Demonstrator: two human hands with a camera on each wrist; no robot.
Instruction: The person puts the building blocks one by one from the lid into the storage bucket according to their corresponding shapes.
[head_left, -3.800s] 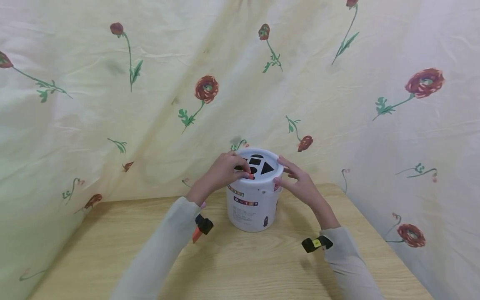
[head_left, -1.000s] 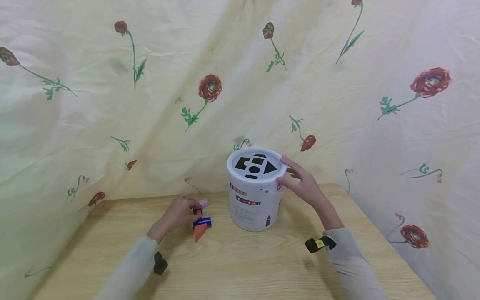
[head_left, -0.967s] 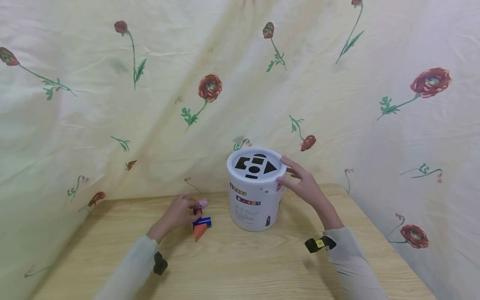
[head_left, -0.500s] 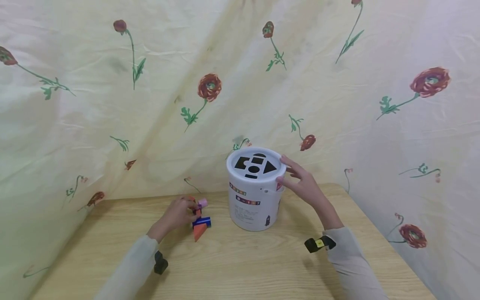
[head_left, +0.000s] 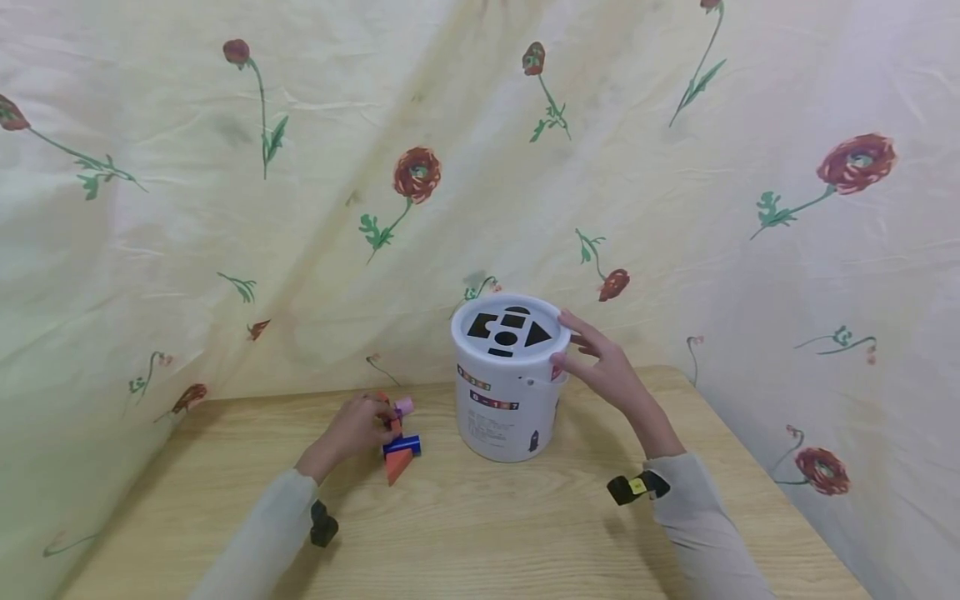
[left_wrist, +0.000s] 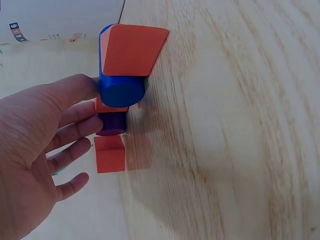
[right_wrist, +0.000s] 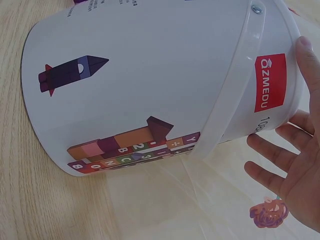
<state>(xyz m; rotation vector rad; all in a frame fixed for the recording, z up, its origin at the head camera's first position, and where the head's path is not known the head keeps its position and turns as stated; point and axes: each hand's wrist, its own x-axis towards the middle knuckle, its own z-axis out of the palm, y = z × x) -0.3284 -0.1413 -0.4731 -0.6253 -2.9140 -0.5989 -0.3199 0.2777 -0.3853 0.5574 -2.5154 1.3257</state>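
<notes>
In the head view a white shape-sorter bucket (head_left: 506, 408) stands on the table, its lid (head_left: 551, 321) cut with dark shaped holes. My right hand (head_left: 611, 375) rests against the right rim, thumb and fingers spread and fairly straight. To the bucket's left, my left hand (head_left: 356, 429) is at a row of toy blocks, fingertips right at an orange block (left_wrist: 112, 108) and a purple cylinder (left_wrist: 112, 123). Whether it pinches one I cannot tell. Beside them lie a blue cylinder (head_left: 402, 446), an orange triangular block (head_left: 399, 467), a pink cylinder (head_left: 403, 406) and another orange block (left_wrist: 110, 155).
The wood-grain table (head_left: 480, 525) reaches to a flowered cloth (head_left: 322, 208) at the back and sides. A white carrying strap (right_wrist: 232, 80) runs along the bucket's side. Black cameras sit on both wrists, the right one (head_left: 633, 486) with a yellow label.
My left hand has left the lid, where it held an orange piece at a slot, and come down to the blocks. Lately an orange block emerges beyond its fingertips. The right hand stays at the rim.
</notes>
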